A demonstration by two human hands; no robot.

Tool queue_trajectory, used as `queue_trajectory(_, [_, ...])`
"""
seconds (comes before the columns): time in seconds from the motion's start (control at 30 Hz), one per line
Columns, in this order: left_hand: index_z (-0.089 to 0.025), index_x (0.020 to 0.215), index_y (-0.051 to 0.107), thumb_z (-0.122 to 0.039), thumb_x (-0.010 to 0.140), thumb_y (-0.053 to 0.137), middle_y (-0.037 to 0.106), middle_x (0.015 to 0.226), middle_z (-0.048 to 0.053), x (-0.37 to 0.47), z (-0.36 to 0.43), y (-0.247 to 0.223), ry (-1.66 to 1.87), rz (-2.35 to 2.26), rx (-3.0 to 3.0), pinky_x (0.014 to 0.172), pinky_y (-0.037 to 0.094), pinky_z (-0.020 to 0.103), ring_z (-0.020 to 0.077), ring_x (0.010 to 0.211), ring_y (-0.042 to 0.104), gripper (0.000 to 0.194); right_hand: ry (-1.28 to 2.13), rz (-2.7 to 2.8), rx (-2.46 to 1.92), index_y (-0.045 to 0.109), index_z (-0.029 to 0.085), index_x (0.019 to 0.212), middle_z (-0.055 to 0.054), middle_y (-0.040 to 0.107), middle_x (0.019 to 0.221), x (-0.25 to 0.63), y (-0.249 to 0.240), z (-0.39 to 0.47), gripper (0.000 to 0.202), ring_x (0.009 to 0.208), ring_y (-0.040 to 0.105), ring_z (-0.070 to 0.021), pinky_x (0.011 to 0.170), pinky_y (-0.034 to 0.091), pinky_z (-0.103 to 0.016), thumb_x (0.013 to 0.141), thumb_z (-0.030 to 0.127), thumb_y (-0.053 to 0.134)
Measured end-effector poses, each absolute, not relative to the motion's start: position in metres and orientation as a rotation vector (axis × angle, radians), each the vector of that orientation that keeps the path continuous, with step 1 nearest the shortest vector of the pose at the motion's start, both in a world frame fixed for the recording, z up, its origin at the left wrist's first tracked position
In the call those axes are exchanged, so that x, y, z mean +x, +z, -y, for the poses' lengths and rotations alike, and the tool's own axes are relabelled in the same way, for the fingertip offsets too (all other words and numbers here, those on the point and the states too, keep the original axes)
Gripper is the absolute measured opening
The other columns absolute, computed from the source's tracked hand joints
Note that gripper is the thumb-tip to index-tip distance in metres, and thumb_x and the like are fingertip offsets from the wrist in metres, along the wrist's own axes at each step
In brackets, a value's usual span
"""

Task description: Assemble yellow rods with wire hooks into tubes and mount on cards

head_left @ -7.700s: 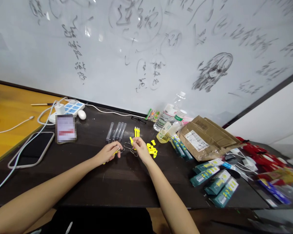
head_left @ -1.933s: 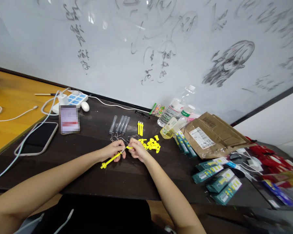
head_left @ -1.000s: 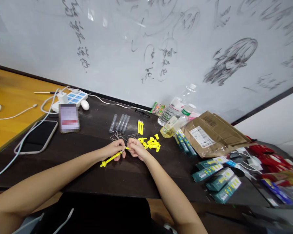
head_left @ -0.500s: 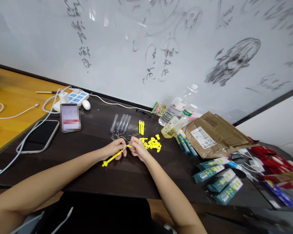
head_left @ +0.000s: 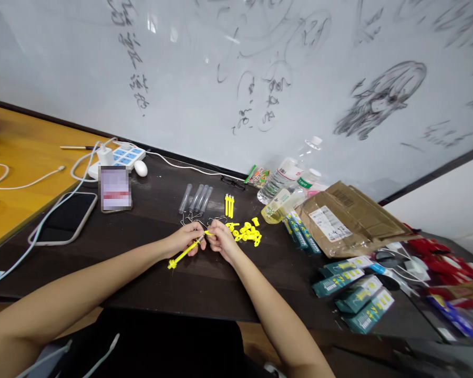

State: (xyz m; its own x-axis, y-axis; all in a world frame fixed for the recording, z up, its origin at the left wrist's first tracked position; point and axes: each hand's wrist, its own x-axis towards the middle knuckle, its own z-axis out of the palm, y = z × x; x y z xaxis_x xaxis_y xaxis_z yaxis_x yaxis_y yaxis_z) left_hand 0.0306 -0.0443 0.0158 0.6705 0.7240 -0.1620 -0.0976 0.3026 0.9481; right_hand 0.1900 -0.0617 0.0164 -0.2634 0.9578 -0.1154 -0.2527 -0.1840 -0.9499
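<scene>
My left hand [head_left: 186, 239] is closed on a thin yellow plastic rod [head_left: 183, 255], which slants down to the left and ends in a wider knob. Close beside it, my right hand [head_left: 219, 240] pinches a small yellow piece [head_left: 209, 233] at the rod's upper end; whether the two parts touch I cannot tell. Just beyond my hands lie bent metal wire hooks [head_left: 189, 217] and several clear tubes [head_left: 201, 198]. Yellow sticks [head_left: 229, 206] lie side by side to the right of the tubes. A loose pile of small yellow plastic parts [head_left: 247, 231] is right of my right hand.
Teal boxes [head_left: 350, 283] and a cardboard parcel [head_left: 339, 218] occupy the right side, with plastic bottles [head_left: 278, 184] behind. On the left are a phone [head_left: 65, 218], a second propped phone [head_left: 115, 189], a power strip [head_left: 126, 157] and cables. A whiteboard [head_left: 189, 105] bounds the back.
The view has shifted slightly. Both hands stay together around the rod's upper end, and the small yellow piece shows a little more between the fingertips.
</scene>
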Motion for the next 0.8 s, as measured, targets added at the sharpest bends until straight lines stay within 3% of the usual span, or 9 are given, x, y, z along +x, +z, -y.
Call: queue_trajectory(0.8, [-0.020, 0.077, 0.037, -0.035, 0.080, 0.054, 0.062, 0.057, -0.001, 0.0338, 0.0447, 0.0107, 0.685, -0.653, 1.115, 0.030, 0.030, 0.015, 0.0078, 0.031, 0.046, 0.023, 1.503, 1.108, -1.008, 0.034, 0.022, 0.069, 0.012, 0.030, 0.051, 0.1835, 0.0133, 0.0654, 0.021, 0.038, 0.015, -0.0024, 0.033, 0.011, -0.012, 0.068, 0.025, 0.055])
